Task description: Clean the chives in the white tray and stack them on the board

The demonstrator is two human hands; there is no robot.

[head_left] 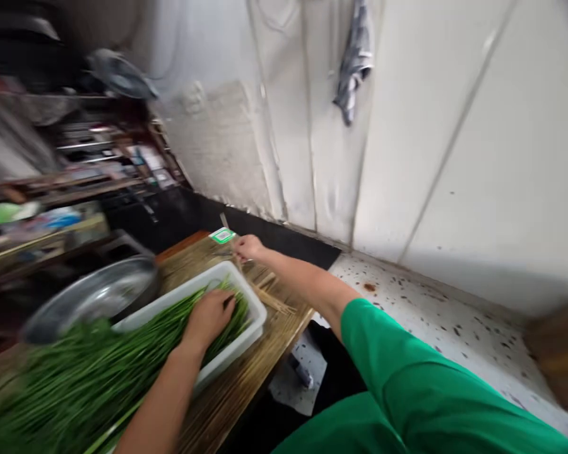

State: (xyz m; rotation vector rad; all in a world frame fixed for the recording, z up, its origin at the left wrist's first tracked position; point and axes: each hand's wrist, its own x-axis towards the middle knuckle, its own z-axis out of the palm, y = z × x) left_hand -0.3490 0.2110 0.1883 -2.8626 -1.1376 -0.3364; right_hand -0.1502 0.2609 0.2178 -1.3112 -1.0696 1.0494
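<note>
Long thin green stalks (137,359) with leafy ends fill a white plastic tub (260,312) and spill over its near left side. My left hand (211,318) lies on the stalks at the tub's far end, its fingers curled into them. Beyond the tub's rim, my right hand (248,248) is pinched around what looks like a thin tan strip (224,221). Close by lies a green and white card (222,235) with a square code. More tan strips (274,301) rest on the wooden table, beside the tub and below my right forearm.
The tub stands on a worn wooden table (246,384). A round metal basin (118,290) is left of it. Cluttered shelves (89,145) blur at the left. A pale panel wall (430,113) with a hanging checked cloth (355,69) rises ahead, above a speckled floor (407,302).
</note>
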